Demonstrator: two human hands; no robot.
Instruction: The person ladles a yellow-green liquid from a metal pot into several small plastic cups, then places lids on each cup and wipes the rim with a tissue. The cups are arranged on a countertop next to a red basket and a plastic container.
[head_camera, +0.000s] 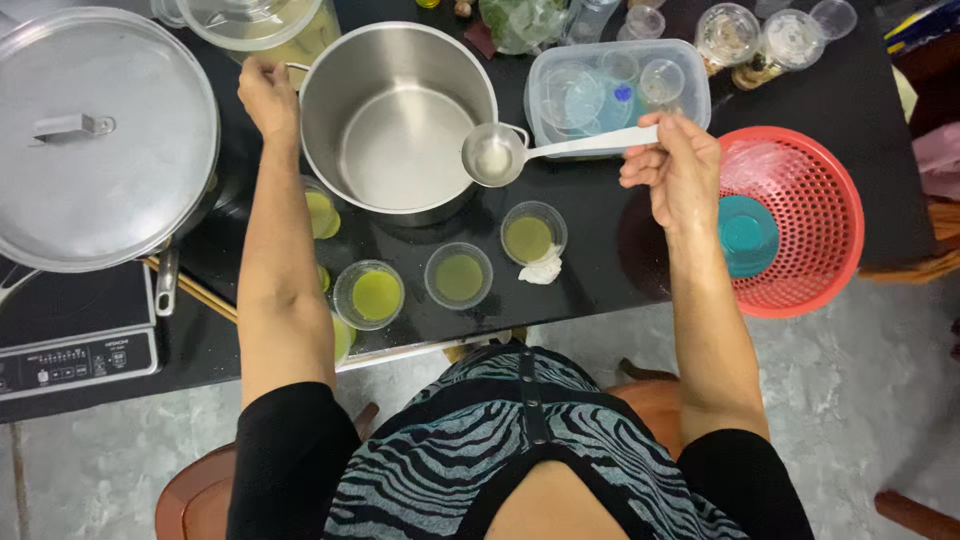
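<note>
My right hand (672, 170) grips the white handle of a steel ladle (495, 155), whose bowl hangs over the right rim of an empty steel pot (400, 110). My left hand (268, 95) rests on the pot's left handle. In front of the pot stand several small clear cups of green liquid (377, 295), (459, 277), (528, 238); more cups are partly hidden under my left forearm. A crumpled white tissue (543, 268) lies beside the rightmost cup.
A large lidded metal pan (95, 140) sits at left above an induction cooker (75, 335). A clear box of empty cups (615, 85) is behind the ladle. A red basket (810, 220) holding a teal lid sits at right. Jars line the table's back.
</note>
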